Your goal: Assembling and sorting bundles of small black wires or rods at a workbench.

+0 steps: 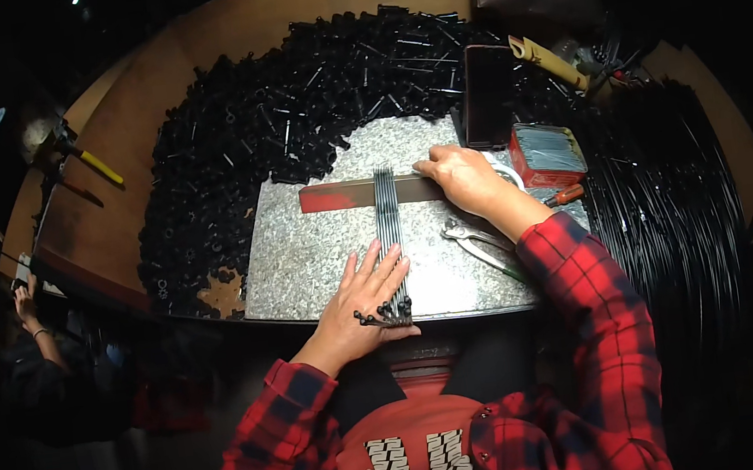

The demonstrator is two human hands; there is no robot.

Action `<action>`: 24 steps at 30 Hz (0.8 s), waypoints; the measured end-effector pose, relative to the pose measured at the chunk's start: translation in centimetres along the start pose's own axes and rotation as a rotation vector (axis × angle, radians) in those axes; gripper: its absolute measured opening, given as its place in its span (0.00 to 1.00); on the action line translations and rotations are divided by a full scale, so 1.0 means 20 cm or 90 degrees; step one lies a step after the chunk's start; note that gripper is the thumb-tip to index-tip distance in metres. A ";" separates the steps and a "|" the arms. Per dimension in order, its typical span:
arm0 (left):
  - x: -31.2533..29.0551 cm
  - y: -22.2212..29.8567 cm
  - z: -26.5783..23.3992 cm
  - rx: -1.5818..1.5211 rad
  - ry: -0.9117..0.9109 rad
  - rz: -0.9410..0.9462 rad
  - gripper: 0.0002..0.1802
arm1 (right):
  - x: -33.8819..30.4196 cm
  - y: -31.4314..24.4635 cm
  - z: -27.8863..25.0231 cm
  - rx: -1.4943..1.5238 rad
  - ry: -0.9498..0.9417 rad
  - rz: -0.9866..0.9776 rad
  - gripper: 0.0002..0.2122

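Note:
A row of thin dark rods with black knobbed ends lies side by side on a speckled grey slab. Their far ends cross over a long flat bar, red at its left and darker at its right. My left hand lies over the near part of the rods, fingers stretched out and spread, the thumb along the knobbed ends. At the bar's right end is my right hand, its fingers bent and closed on that end; the fingertips are partly hidden. Pliers with pale handles lie below my right wrist.
Black tubular parts are heaped around the slab's far and left sides. Right of it stand a phone-like dark slab, a red box of thin pieces, an orange-handled tool and many long black rods. Another person's hand shows far left.

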State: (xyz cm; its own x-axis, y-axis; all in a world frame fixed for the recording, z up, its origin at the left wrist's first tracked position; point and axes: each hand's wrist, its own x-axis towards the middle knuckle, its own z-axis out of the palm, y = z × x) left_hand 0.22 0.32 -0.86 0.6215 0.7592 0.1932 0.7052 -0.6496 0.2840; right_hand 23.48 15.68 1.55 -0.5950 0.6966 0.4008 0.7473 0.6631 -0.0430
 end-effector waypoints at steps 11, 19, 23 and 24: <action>0.00 0.02 -0.01 -0.001 0.012 0.006 0.51 | 0.00 0.00 0.01 -0.011 -0.013 -0.005 0.13; 0.00 0.02 0.00 -0.014 0.018 0.019 0.55 | -0.01 0.00 0.00 -0.025 -0.013 0.011 0.12; 0.01 0.02 -0.01 -0.011 0.009 0.017 0.55 | -0.01 0.01 0.03 0.005 0.035 -0.003 0.07; 0.01 0.02 -0.01 -0.012 0.011 0.016 0.55 | -0.01 0.01 0.03 0.005 0.036 -0.002 0.07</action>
State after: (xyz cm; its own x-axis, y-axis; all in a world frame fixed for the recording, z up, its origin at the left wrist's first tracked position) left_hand 0.58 0.17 -0.58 0.6331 0.7430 0.2169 0.6824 -0.6681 0.2967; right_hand 23.58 15.88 0.92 -0.5800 0.6775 0.4524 0.7428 0.6678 -0.0478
